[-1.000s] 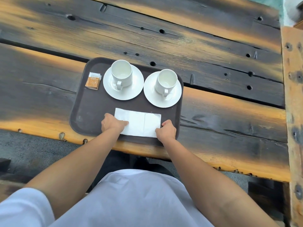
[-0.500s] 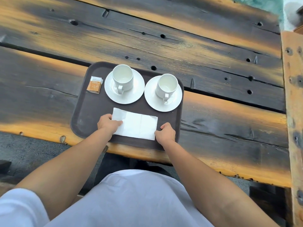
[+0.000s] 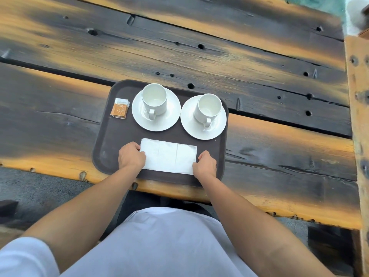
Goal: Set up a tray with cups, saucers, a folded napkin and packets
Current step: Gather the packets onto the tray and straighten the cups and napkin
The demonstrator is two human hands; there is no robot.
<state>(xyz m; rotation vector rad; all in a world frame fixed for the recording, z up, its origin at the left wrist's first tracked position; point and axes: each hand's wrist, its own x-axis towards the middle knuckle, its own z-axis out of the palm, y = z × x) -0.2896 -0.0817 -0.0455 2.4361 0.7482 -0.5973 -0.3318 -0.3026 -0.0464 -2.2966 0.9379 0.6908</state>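
Note:
A dark brown tray (image 3: 105,148) lies at the table's near edge. On its far half stand two white cups, the left cup (image 3: 154,99) on the left saucer (image 3: 171,120) and the right cup (image 3: 208,106) on the right saucer (image 3: 189,124), both handles toward me. Orange and white packets (image 3: 119,108) lie in the tray's far left corner. A folded white napkin (image 3: 168,155) lies flat on the near half. My left hand (image 3: 130,156) pinches its left end and my right hand (image 3: 205,165) pinches its right end, fingers curled.
The table (image 3: 199,62) is of dark, worn planks with gaps and holes. A wooden post (image 3: 357,116) runs along the right side. Grey floor (image 3: 40,192) shows below the table's near edge.
The napkin has shifted slightly and now lies straighter on the tray, with both hands still at its ends. The view has tilted a little.

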